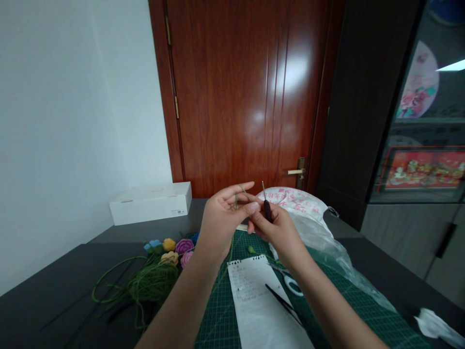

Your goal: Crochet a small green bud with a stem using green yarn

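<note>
I log | crochet hook [267,208]: thin metal shaft, matt dark handle | green yarn [153,283]: matt, rough fibre | notepaper [250,300]: matt paper | door [232,97]: glossy wood

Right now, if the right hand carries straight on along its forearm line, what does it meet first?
Likely the left hand, just ahead of the right hand, with green yarn wound over its fingers. The two look at or nearly touching, but depth is unclear.

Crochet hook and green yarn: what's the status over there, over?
Left grip: thin green yarn looped over the fingers. Right grip: slim dark-handled crochet hook, held upright. Nothing in the way.
</note>
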Demonstrator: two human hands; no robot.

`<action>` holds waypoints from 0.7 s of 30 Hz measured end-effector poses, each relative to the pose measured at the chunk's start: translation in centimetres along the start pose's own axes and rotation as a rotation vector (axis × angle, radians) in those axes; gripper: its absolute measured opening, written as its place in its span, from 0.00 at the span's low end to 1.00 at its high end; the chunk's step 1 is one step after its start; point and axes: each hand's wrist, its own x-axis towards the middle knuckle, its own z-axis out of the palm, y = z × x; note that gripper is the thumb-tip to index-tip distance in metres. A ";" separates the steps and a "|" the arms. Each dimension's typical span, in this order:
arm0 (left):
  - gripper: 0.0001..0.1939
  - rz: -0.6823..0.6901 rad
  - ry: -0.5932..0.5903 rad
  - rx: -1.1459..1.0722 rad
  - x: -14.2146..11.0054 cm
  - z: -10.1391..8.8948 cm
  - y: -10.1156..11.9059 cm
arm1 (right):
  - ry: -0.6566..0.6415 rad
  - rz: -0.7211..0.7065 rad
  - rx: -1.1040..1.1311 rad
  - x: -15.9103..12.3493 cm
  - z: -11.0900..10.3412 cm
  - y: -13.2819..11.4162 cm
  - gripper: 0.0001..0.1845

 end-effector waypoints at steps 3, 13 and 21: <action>0.21 0.004 0.087 -0.080 0.2 -0.4 0.3 | -0.095 0.035 -0.079 0.3 -1.2 0.2 0.22; 0.27 -0.011 0.174 -0.113 1.0 -1.9 0.8 | -0.132 -0.114 0.085 -0.9 -4.5 -3.2 0.20; 0.30 -0.043 0.093 -0.111 0.8 -2.1 0.6 | -0.260 -0.101 0.274 -0.6 -4.2 -2.7 0.16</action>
